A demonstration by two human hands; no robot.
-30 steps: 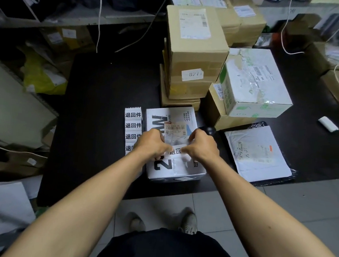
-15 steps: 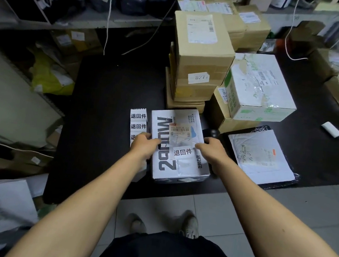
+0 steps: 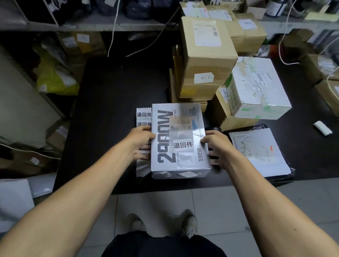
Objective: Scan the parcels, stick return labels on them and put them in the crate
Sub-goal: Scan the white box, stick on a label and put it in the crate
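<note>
I have the grey parcel (image 3: pixel 178 142), return label (image 3: pixel 183 145) on, clasped by left hand (image 3: pixel 139 139) at nine o'clock, right hand (image 3: pixel 217 146) at three. Rigid, taped slick, probably light; side grip suits.

The grey parcel (image 3: pixel 178 142) carries a white return label (image 3: pixel 183 145) with the characters 退回件. Large dark print runs along the top of this parcel — it looks like "2000W" turned sideways, though the letters are partly blurred. Near the right edge of the parcel stand small characters, too unclear to read with certainty. The shipping slip on it shows a barcode, not legible. Left of the parcel, a strip of labels (image 3: pixel 143 118) repeats 退回件. A small white tag (image 3: pixel 203 78) on the brown box (image 3: pixel 207 54) in the stack shows a number — it seems "0277".
</note>
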